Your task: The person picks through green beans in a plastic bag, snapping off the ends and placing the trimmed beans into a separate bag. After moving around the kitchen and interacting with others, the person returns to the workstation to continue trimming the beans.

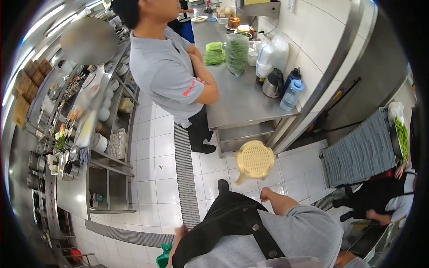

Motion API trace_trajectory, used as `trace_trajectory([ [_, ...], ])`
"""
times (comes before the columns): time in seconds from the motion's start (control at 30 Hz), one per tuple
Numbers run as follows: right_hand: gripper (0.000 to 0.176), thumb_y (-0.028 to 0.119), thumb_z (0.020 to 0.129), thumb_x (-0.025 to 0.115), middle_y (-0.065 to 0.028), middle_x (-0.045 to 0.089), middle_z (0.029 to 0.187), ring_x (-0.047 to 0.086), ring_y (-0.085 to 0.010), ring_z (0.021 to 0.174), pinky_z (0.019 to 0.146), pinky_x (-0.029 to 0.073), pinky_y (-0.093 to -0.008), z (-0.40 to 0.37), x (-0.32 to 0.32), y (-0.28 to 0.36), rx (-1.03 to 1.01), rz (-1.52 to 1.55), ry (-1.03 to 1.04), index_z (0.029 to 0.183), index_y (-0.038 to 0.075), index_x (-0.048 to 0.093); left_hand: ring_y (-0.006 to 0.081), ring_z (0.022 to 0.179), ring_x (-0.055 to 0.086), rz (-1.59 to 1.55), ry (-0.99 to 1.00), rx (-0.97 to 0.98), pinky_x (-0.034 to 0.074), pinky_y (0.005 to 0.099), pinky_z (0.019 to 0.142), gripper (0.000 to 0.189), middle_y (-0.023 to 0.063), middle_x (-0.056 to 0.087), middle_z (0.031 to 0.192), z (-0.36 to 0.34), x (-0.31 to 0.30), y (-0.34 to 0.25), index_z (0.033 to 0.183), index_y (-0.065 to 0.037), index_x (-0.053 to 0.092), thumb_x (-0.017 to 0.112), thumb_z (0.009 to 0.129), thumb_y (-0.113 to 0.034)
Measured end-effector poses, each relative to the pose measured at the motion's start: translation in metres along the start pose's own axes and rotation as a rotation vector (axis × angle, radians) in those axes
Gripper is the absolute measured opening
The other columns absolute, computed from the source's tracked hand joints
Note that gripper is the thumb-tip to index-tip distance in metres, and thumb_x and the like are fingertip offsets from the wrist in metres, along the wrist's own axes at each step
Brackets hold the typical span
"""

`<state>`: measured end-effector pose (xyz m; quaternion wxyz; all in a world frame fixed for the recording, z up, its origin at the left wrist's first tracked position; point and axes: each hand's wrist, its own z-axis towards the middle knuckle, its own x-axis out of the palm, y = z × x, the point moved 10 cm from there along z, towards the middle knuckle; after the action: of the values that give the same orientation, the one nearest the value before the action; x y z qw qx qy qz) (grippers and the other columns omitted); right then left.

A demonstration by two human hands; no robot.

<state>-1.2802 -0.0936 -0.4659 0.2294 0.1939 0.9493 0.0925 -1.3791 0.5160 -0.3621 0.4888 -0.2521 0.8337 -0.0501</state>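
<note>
My right hand [266, 194] is out in front of my grey sleeve, its fingers curled in and nothing showing in them. It is nearest to a pale yellow plastic stool [255, 159] that stands on the white tiles. On the other side of my black apron [223, 228], my left hand [180, 232] hangs low and looks dark and smeared, its fingers not readable. Beside that forearm, a crumpled green plastic thing [164, 256] shows partly at the bottom of the view.
A person in a grey shirt [163, 67] stands ahead, arms folded. A steel counter [243, 102] holds bagged greens [237, 52], a steel jug [273, 83] and a blue-capped bottle [292, 95]. Stacked grey crates [357, 147] and another person [380, 194] are at right. A floor drain [184, 169] runs ahead.
</note>
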Motion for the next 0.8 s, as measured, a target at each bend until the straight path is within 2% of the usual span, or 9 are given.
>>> trace_trajectory([
  [0.03, 0.031, 0.034, 0.076, 0.077, -0.0122, 0.071, 0.069, 0.069, -0.0251, 0.063, 0.065, 0.057, -0.0370, -0.009, -0.005, 0.014, 0.021, 0.133, 0.011, 0.073, 0.003, 0.074, 0.0250, 0.061, 0.060, -0.151, -0.091, -0.101, 0.046, 0.0410, 0.053, 0.016, 0.0063, 0.059, 0.063, 0.035, -0.024, 0.014, 0.075, -0.003, 0.068, 0.065, 0.087, -0.012],
  [0.07, 0.034, 0.036, 0.077, 0.078, -0.0110, 0.071, 0.066, 0.068, -0.0233, 0.058, 0.062, 0.057, -0.0363, -0.016, -0.013, 0.027, 0.043, 0.260, 0.023, 0.071, 0.002, 0.073, 0.0225, 0.059, 0.057, -0.874, -0.404, -0.496, 0.044, 0.0417, 0.053, 0.015, 0.0060, 0.058, 0.061, 0.068, -0.040, 0.054, 0.074, -0.002, 0.068, 0.065, 0.085, -0.011],
  [0.1, 0.036, 0.037, 0.078, 0.077, -0.0104, 0.070, 0.065, 0.067, -0.0220, 0.054, 0.059, 0.056, -0.0353, -0.021, -0.040, 0.044, -0.049, 0.058, -0.122, 0.071, 0.002, 0.073, 0.0191, 0.059, 0.055, -1.044, -0.483, -0.432, 0.043, 0.0403, 0.052, 0.015, 0.0068, 0.060, 0.063, 0.094, -0.095, 0.032, 0.073, 0.000, 0.068, 0.071, 0.082, -0.012],
  [0.17, 0.039, 0.039, 0.081, 0.076, -0.0093, 0.070, 0.062, 0.064, -0.0193, 0.047, 0.054, 0.055, -0.0335, -0.035, -0.088, 0.086, -0.251, -0.356, -0.395, 0.070, 0.001, 0.073, 0.0111, 0.053, 0.040, -1.087, -0.835, -0.059, 0.035, 0.0300, 0.051, 0.022, -0.0026, 0.048, 0.059, 0.147, -0.238, -0.034, 0.073, -0.006, 0.062, 0.074, 0.082, -0.021],
  [0.2, 0.040, 0.040, 0.081, 0.076, -0.0095, 0.069, 0.062, 0.064, -0.0193, 0.048, 0.053, 0.055, -0.0332, -0.026, -0.104, 0.082, -0.144, -0.183, -0.354, 0.070, 0.001, 0.073, 0.0138, 0.072, 0.054, -1.061, -0.834, 0.001, 0.047, 0.0315, 0.070, 0.019, 0.0034, 0.063, 0.077, 0.128, -0.334, -0.112, 0.084, 0.001, 0.067, 0.076, 0.083, -0.017],
  [0.3, 0.045, 0.044, 0.084, 0.073, -0.0101, 0.068, 0.062, 0.064, -0.0195, 0.050, 0.050, 0.053, -0.0333, 0.003, -0.155, 0.074, 0.114, 0.182, -0.265, 0.073, 0.000, 0.072, 0.0028, 0.066, 0.047, -1.156, -1.015, 0.496, 0.036, 0.0194, 0.057, 0.008, -0.0023, 0.062, 0.079, 0.053, -0.545, -0.287, 0.085, -0.003, 0.067, 0.075, 0.084, -0.006],
  [0.4, 0.043, 0.040, 0.086, 0.071, -0.0101, 0.068, 0.063, 0.064, -0.0196, 0.049, 0.049, 0.053, -0.0328, 0.057, -0.207, 0.084, 0.015, 0.305, -0.308, 0.074, -0.001, 0.072, 0.0070, 0.066, 0.053, -1.190, -1.014, 1.141, 0.040, 0.0191, 0.057, 0.012, 0.0035, 0.063, 0.080, -0.059, -0.648, -0.410, 0.088, -0.002, 0.066, 0.075, 0.081, 0.002],
  [0.6, 0.027, 0.031, 0.082, 0.069, -0.0089, 0.071, 0.067, 0.071, -0.0237, 0.065, 0.066, 0.056, -0.0388, 0.082, -0.260, 0.142, -0.034, 0.300, -0.576, 0.077, 0.005, 0.075, 0.0117, 0.044, 0.045, -1.082, 0.152, 2.412, 0.032, 0.0233, 0.039, 0.040, 0.0007, 0.055, 0.056, -0.177, -0.661, -0.544, 0.066, -0.006, 0.063, 0.083, 0.079, -0.038],
  [0.8, 0.025, 0.030, 0.080, 0.069, -0.0107, 0.071, 0.073, 0.070, -0.0267, 0.070, 0.069, 0.055, -0.0400, 0.092, -0.193, 0.198, -0.007, 0.378, -0.561, 0.080, 0.006, 0.075, 0.0141, 0.043, 0.046, -0.575, 0.630, 2.469, 0.032, 0.0272, 0.039, 0.053, -0.0030, 0.047, 0.049, -0.202, -0.662, -0.555, 0.054, -0.009, 0.050, 0.082, 0.076, -0.045],
])
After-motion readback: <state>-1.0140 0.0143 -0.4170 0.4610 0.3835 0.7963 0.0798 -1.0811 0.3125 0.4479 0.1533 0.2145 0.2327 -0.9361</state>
